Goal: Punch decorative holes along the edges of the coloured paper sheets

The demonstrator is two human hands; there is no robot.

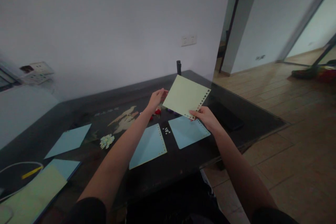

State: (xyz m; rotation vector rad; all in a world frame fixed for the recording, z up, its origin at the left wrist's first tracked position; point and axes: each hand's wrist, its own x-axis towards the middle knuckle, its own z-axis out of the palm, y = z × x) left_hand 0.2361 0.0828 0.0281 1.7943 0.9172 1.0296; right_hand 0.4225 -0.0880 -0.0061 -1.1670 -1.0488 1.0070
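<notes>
Pale-green paper sheet [186, 95], held up in the air over the far half of the dark table [236, 112], clear of everything lying on it. Right hand [206, 117] pinches the sheet's lower corner, thumb on the near face, next to the punched edge. Left hand [156, 98] meets the opposite, left corner; fingers pressed onto it, though whether they pinch or only steady it I cannot tell.

Handling, as a judgement: very light, thin, flexible. It keeps flat here only because two corners are supported; a one-corner hold would likely let it droop. The row of decorative holes along the right edge looks tear-prone, so the plain corners and unpunched margins are the safer places to grip. Creases easily.

Orientation: sheet is close to square, so no strong long axis. It is turned diamond-wise, one corner up toward the wall, face tilted toward the camera. The punched edge runs from the right corner down to the right hand.

Below it, near the front edge: two light-blue punched sheets [149, 145] [188, 131], with a small scatter of white punch-outs [166, 131] between them. A larger pile of paper bits [106, 141] sits further left, and a plain blue sheet [68, 140] beyond it.
</notes>
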